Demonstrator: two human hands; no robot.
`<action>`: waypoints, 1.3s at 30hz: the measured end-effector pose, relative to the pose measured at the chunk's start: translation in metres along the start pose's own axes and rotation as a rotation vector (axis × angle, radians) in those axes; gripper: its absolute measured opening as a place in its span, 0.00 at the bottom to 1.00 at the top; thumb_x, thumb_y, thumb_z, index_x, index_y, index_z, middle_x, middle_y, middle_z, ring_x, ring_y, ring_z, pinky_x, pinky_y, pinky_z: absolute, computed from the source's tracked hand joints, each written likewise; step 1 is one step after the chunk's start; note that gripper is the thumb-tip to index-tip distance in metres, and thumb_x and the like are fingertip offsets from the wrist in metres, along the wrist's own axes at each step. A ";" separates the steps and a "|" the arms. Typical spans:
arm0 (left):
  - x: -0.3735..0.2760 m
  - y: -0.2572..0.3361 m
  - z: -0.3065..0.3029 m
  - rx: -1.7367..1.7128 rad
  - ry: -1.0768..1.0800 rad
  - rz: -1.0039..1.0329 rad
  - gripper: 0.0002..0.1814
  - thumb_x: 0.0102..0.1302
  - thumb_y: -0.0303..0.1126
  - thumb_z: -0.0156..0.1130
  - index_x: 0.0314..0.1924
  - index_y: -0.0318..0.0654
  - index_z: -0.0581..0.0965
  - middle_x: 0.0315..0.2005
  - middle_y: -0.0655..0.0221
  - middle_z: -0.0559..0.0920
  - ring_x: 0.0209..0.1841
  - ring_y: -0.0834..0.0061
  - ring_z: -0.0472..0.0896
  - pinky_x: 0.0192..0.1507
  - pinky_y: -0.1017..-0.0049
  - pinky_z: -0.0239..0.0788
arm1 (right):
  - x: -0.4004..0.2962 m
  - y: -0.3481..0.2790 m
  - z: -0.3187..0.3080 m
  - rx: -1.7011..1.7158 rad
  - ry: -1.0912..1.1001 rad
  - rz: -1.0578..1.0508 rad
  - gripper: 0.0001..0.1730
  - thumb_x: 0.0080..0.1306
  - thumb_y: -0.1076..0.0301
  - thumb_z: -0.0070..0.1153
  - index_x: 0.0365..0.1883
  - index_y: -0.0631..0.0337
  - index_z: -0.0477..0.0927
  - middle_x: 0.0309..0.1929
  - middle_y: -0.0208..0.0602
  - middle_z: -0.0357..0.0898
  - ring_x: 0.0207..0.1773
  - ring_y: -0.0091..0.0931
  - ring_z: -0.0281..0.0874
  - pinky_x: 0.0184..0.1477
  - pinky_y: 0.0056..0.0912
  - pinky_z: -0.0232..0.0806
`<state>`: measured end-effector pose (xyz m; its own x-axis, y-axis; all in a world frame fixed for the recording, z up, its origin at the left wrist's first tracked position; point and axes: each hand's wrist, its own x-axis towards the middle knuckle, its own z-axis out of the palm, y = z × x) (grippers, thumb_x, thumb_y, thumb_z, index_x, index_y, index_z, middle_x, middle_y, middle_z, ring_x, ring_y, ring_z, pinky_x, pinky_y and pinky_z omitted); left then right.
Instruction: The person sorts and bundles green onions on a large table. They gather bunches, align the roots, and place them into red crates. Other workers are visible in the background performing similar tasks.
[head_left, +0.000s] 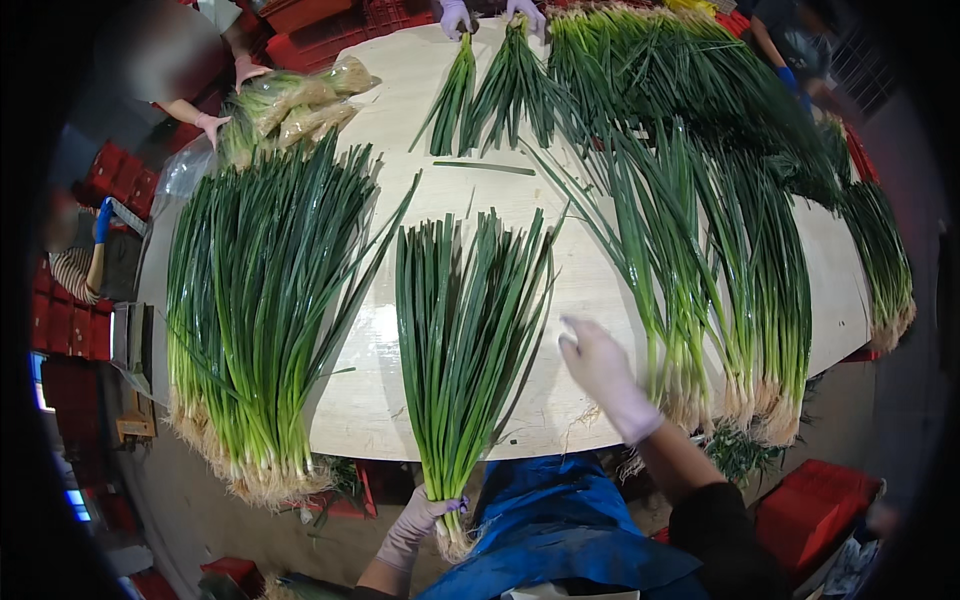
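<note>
My left hand (420, 523), in a pale lilac glove, is closed around the white stems of a bunch of garlic chives or similar long greens (469, 352), just above the roots. The leaves of this bunch fan out over the pale wooden table (360, 405), while its roots hang past the front edge. My right hand (602, 371), gloved alike, is over the table to the right of the bunch. Its fingers are apart and it holds nothing. Close beside it lies a row of loose greens (682, 322) with roots towards me.
A thick pile of greens (255, 300) covers the table's left side. Bagged greens (300, 105) lie behind it by a person's gloved hands (212, 126). Across the table, another person's gloved hands (491, 16) hold two bunches near a large heap (660, 67). Red crates (814, 502) stand around.
</note>
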<state>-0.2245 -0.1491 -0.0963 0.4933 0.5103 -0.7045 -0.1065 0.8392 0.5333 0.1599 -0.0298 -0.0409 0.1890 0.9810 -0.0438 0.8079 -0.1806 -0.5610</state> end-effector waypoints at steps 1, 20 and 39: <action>0.002 -0.001 -0.003 0.005 -0.016 0.001 0.20 0.56 0.25 0.72 0.48 0.28 0.78 0.36 0.59 0.85 0.37 0.69 0.84 0.43 0.69 0.78 | 0.019 0.005 -0.001 -0.149 0.039 -0.087 0.19 0.71 0.64 0.48 0.57 0.61 0.76 0.52 0.47 0.80 0.50 0.39 0.81 0.53 0.41 0.75; -0.006 -0.005 -0.005 -0.026 0.017 -0.037 0.18 0.56 0.24 0.71 0.46 0.28 0.79 0.36 0.60 0.85 0.38 0.70 0.84 0.44 0.71 0.77 | 0.164 0.027 -0.025 -0.135 0.076 0.282 0.12 0.68 0.67 0.49 0.44 0.62 0.81 0.46 0.48 0.82 0.47 0.43 0.81 0.50 0.39 0.73; -0.003 -0.006 -0.012 0.040 0.000 -0.061 0.24 0.56 0.25 0.72 0.51 0.27 0.76 0.38 0.57 0.85 0.40 0.65 0.85 0.46 0.66 0.78 | 0.234 -0.035 0.022 -0.980 -0.422 -0.803 0.08 0.58 0.70 0.54 0.29 0.56 0.85 0.33 0.35 0.83 0.43 0.33 0.81 0.43 0.36 0.71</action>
<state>-0.2358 -0.1538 -0.1032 0.4980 0.4585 -0.7361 -0.0417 0.8605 0.5078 0.1629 0.2077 -0.0499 -0.5670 0.7532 -0.3336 0.7115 0.6519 0.2624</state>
